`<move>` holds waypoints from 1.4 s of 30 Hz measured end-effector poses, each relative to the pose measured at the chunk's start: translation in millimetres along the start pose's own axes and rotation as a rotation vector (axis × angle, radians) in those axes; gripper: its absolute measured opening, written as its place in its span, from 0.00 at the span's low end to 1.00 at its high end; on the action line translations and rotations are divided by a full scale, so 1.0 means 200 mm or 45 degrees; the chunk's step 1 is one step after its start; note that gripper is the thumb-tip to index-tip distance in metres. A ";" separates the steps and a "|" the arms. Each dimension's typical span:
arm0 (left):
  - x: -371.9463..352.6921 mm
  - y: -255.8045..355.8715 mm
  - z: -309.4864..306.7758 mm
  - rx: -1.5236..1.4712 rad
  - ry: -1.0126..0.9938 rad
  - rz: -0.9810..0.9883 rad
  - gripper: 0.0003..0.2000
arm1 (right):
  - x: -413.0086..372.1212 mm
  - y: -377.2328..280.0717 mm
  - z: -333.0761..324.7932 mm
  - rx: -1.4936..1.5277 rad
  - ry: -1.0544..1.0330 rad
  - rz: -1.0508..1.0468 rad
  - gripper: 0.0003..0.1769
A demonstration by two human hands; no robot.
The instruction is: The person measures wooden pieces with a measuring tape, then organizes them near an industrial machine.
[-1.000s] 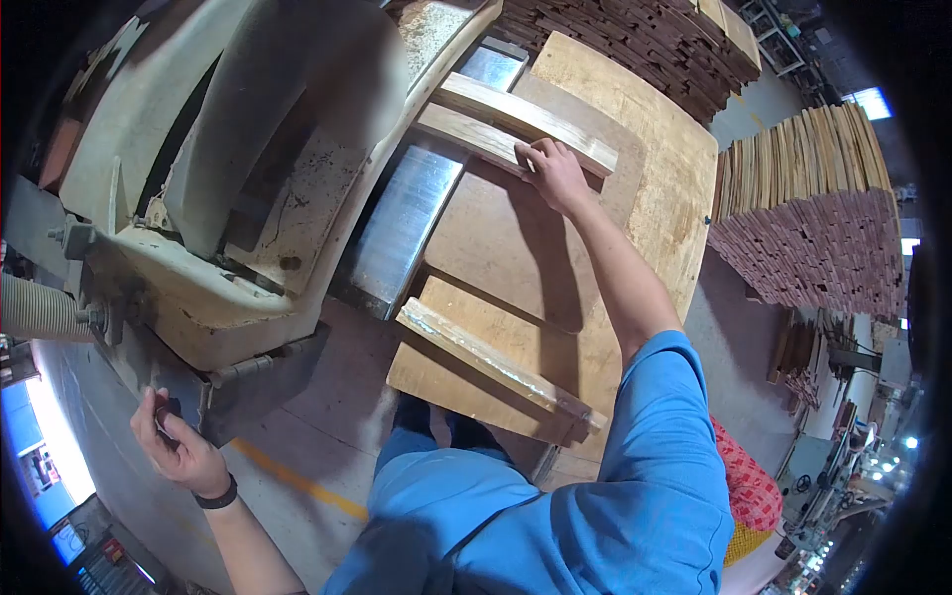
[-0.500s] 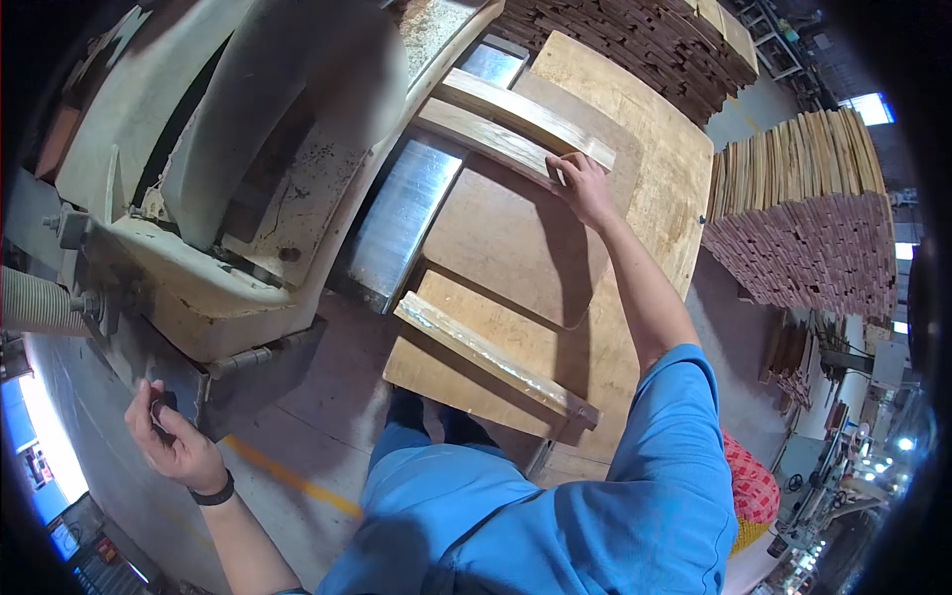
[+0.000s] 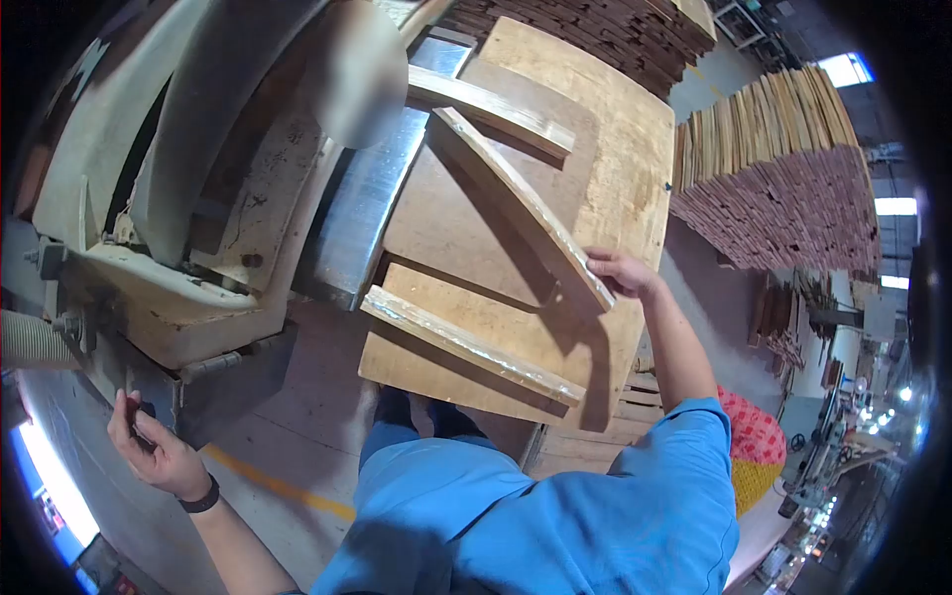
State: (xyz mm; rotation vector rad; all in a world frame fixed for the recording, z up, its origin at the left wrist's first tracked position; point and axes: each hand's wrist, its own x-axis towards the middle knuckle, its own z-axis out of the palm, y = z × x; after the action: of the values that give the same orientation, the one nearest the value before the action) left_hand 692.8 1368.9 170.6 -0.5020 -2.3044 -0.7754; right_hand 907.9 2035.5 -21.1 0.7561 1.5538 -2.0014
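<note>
My right hand (image 3: 623, 272) grips the near end of a wooden strip (image 3: 524, 203) between thumb and fingers. The strip slants across the board-topped table (image 3: 635, 188), its far end close to the metal plate (image 3: 372, 198) of the machine. Beyond it lies a second wooden strip (image 3: 496, 104), pointing toward the machine. A third strip (image 3: 471, 342), with shiny whitish streaks along its top, rests near the table's front edge. Off to the left, my left hand (image 3: 159, 451) hangs by the machine's lower corner, fingers loosely bent and apart from the thumb, with nothing clearly in it.
A large machine (image 3: 169, 278) with a curved housing and a ribbed hose (image 3: 30, 342) fills the left side. Tall stacks of wood strips (image 3: 778, 188) stand beyond the table on the right and at the back. A red and yellow cloth-like thing (image 3: 751, 431) shows behind my right arm.
My right hand has drawn the gripped strip toward me and swung it away from the far strip, to a slant. My left hand stays by the machine. The whole view has shifted slightly.
</note>
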 end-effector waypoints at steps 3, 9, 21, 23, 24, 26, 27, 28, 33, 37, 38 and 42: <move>0.00 0.01 0.00 0.030 -0.007 0.007 0.16 | -0.15 0.14 0.09 0.319 -0.060 0.046 0.32; 0.01 0.02 0.00 0.059 -0.012 0.007 0.15 | -0.27 0.28 0.18 0.808 -0.179 0.112 0.38; 0.01 0.01 0.01 0.102 -0.003 0.045 0.14 | -0.31 0.27 0.32 -0.973 0.490 -0.139 0.36; 0.01 0.00 0.01 0.126 -0.006 0.055 0.14 | -0.33 0.18 0.39 -1.388 0.523 0.015 0.37; 0.01 0.01 0.01 0.134 -0.007 0.049 0.14 | -0.32 0.16 0.40 -1.486 0.484 0.069 0.37; 0.01 0.02 0.01 0.148 -0.009 0.035 0.14 | -0.29 0.06 0.41 -1.536 0.420 0.173 0.35; 0.01 0.02 0.01 0.150 -0.007 0.042 0.15 | -0.22 0.02 0.38 -1.590 0.483 0.077 0.33; 0.01 0.02 0.01 0.154 -0.005 0.047 0.15 | -0.13 -0.03 0.32 -1.644 0.545 -0.021 0.30; 0.00 0.01 -0.01 0.139 -0.035 0.037 0.16 | 0.47 -0.53 0.18 -1.815 1.005 -0.662 0.25; -0.01 0.00 0.00 0.090 -0.053 0.026 0.18 | 0.94 -0.69 0.02 -1.936 1.152 -1.011 0.28; 0.00 -0.01 -0.01 0.070 -0.054 0.026 0.18 | 0.97 -0.73 0.05 -1.938 1.154 -1.004 0.29; -0.02 -0.02 -0.01 0.030 -0.064 -0.028 0.18 | 0.89 -0.74 0.03 -1.876 1.009 -0.753 0.29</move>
State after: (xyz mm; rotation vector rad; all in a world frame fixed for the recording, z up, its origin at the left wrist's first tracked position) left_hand 694.9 1364.2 168.7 -0.4918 -2.3665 -0.7527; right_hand 677.3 2055.9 -39.3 0.4011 3.2160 -0.2094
